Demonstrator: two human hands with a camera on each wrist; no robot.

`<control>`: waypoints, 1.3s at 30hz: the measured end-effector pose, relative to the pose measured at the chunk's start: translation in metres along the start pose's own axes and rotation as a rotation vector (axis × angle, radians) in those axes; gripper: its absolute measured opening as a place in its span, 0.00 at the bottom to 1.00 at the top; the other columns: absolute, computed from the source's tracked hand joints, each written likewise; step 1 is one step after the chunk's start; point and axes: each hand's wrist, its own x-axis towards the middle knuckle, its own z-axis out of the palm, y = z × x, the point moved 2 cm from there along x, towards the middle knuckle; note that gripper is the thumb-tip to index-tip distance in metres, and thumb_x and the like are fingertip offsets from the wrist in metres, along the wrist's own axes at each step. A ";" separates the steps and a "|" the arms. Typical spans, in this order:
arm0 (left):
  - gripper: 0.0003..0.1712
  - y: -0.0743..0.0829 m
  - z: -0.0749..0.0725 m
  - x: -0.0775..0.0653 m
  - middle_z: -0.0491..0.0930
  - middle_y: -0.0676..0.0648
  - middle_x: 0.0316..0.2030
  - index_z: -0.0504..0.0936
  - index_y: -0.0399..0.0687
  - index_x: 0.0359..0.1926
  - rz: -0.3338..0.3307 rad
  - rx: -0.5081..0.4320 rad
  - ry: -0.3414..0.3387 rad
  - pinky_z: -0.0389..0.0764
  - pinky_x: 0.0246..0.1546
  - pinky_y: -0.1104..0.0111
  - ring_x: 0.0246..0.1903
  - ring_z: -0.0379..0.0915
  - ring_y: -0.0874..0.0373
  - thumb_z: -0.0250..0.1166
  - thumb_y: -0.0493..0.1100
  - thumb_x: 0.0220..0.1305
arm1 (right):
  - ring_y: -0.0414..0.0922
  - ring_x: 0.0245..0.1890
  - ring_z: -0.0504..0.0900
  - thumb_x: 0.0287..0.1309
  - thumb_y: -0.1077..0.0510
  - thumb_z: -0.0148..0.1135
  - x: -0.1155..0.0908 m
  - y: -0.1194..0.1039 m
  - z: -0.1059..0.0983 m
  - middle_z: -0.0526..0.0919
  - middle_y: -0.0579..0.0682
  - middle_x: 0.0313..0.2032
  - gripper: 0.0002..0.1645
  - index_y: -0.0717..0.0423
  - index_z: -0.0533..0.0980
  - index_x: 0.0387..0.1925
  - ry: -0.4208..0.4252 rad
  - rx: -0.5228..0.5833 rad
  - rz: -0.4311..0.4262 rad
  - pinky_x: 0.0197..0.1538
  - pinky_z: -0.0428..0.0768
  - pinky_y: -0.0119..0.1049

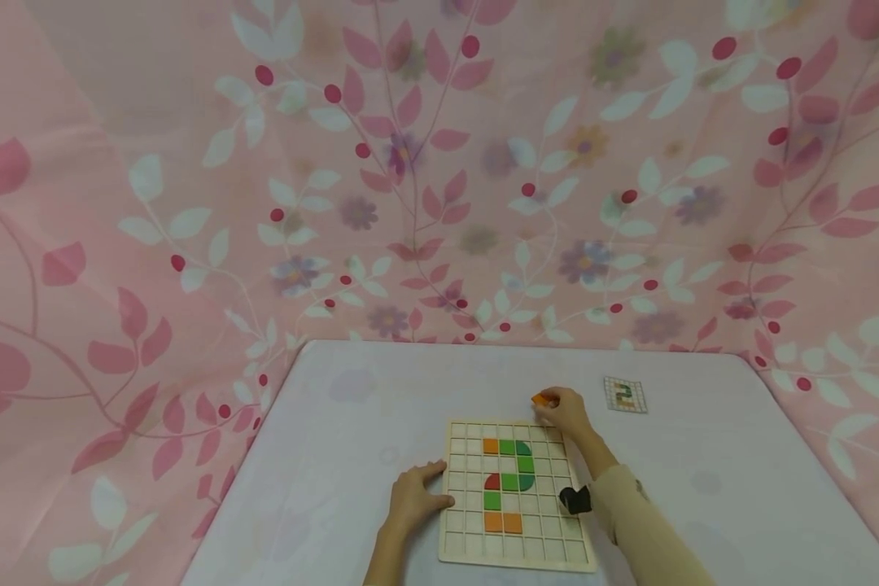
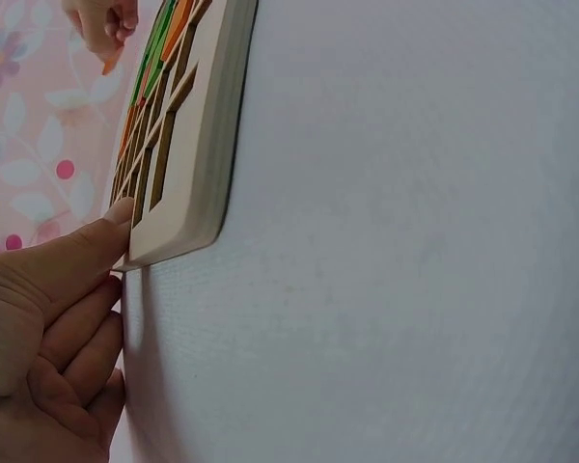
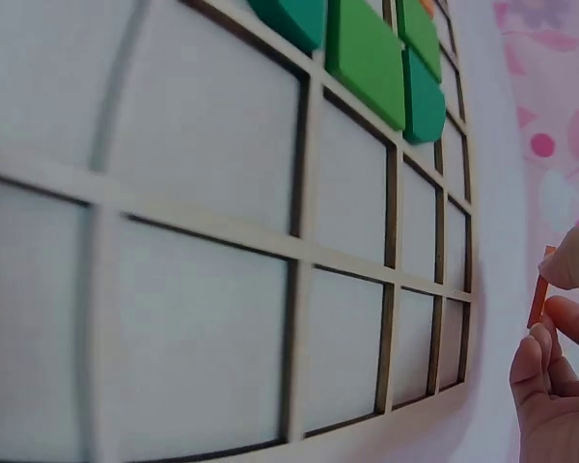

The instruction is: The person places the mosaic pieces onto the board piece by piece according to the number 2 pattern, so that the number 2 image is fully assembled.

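Note:
A wooden grid board [image 1: 468, 544] lies on the white table. Several tiles make a bent path on it: orange at the top [image 1: 491, 446], green [image 1: 525, 465], teal with rounded corners [image 3: 424, 101], one red [image 1: 492, 482], and two orange at the bottom. My left hand [image 1: 413, 498] rests at the board's left edge, its thumb on the rim and the index finger spread apart along the side. Beyond the board's far right corner, my right hand [image 1: 566, 411] pinches a thin orange tile [image 3: 538, 298] between thumb and fingers.
To the right of my right hand, a small card [image 1: 625, 395] with a printed grid and a similar coloured path lies on the table [image 1: 352, 488]. A black device [image 1: 575, 500] sits by the right sleeve. Pink floral cloth [image 1: 439, 203] hangs around the table's back and sides.

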 end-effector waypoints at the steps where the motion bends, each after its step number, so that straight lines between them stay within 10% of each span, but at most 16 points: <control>1: 0.35 0.000 0.000 0.000 0.78 0.38 0.52 0.80 0.40 0.52 0.000 -0.001 -0.001 0.67 0.55 0.43 0.55 0.72 0.39 0.77 0.44 0.37 | 0.54 0.36 0.79 0.52 0.65 0.65 -0.005 -0.001 -0.001 0.81 0.65 0.38 0.18 0.74 0.76 0.44 0.012 0.009 -0.008 0.38 0.80 0.43; 13: 0.35 0.000 -0.001 0.000 0.78 0.36 0.52 0.80 0.40 0.52 0.010 0.007 0.001 0.68 0.54 0.43 0.54 0.72 0.38 0.77 0.43 0.38 | 0.42 0.28 0.74 0.43 0.67 0.70 -0.080 -0.019 -0.003 0.79 0.54 0.32 0.18 0.69 0.79 0.40 0.114 0.002 -0.141 0.30 0.77 0.31; 28: 0.35 0.003 0.000 -0.001 0.78 0.38 0.52 0.80 0.39 0.52 0.023 -0.008 0.002 0.68 0.54 0.43 0.54 0.73 0.39 0.77 0.43 0.38 | 0.34 0.24 0.70 0.36 0.70 0.68 -0.141 -0.020 0.012 0.79 0.49 0.29 0.16 0.68 0.80 0.34 -0.055 0.018 -0.345 0.24 0.74 0.27; 39: 0.35 0.002 0.000 0.000 0.78 0.38 0.52 0.80 0.39 0.52 0.014 -0.011 0.000 0.67 0.55 0.42 0.54 0.72 0.38 0.77 0.43 0.38 | 0.32 0.32 0.64 0.42 0.68 0.63 -0.172 -0.025 0.027 0.71 0.42 0.35 0.19 0.59 0.82 0.41 -0.202 -0.074 -0.237 0.30 0.69 0.24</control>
